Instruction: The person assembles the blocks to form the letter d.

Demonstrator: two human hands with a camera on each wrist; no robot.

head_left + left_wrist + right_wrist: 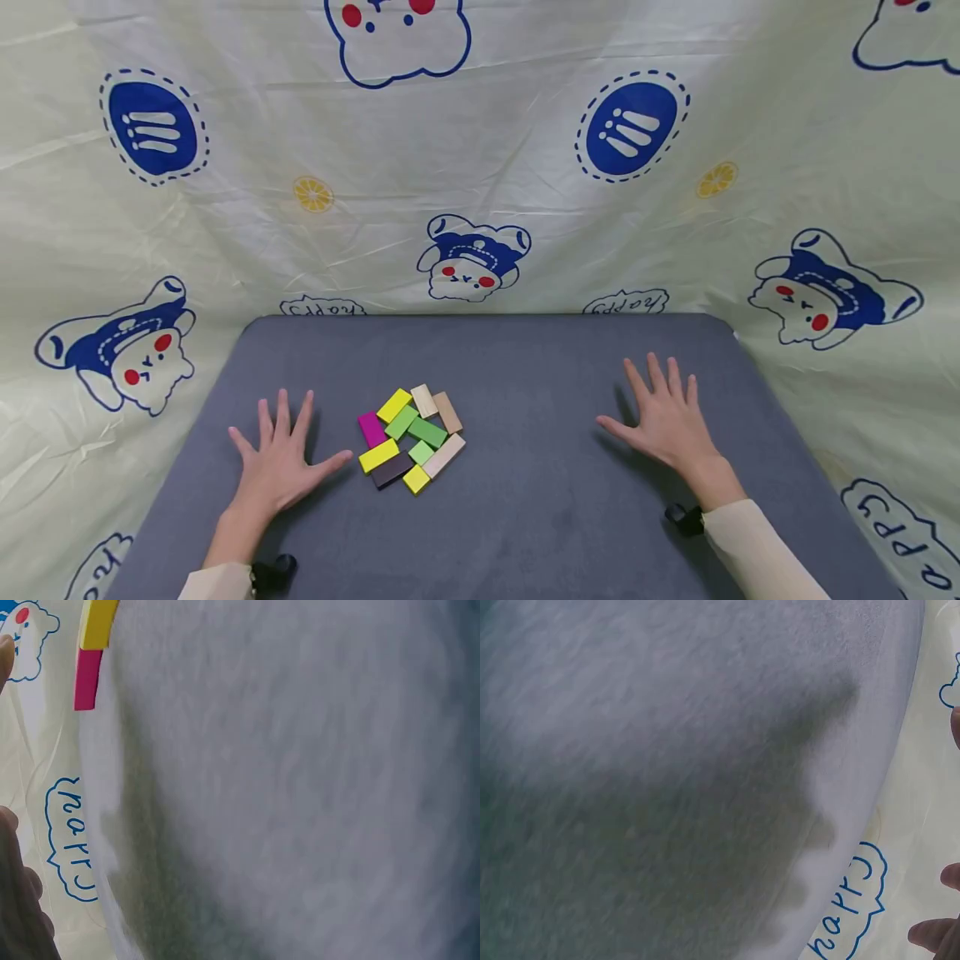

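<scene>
Several coloured blocks lie flat in a close cluster left of the table's middle: yellow (pixel 394 406), magenta (pixel 372 429), green (pixel 427 432), dark (pixel 392 470) and pale wood (pixel 445 456). Left of them my left hand (pixel 279 467) is spread, its thumb tip near the magenta and yellow blocks, holding nothing. Far to their right, my right hand (pixel 667 425) is also spread and holds nothing, with a shadow beneath it. The left wrist view shows a yellow block (pixel 98 624) and a magenta block (pixel 87 680) at upper left. Only fingertips of each hand show in the wrist views.
The grey table (pixel 540 517) has rounded far corners. Behind and beside it hangs a pale sheet (pixel 510 167) printed with blue and red cartoon figures. A dark band sits at each wrist, beside the pale sleeves.
</scene>
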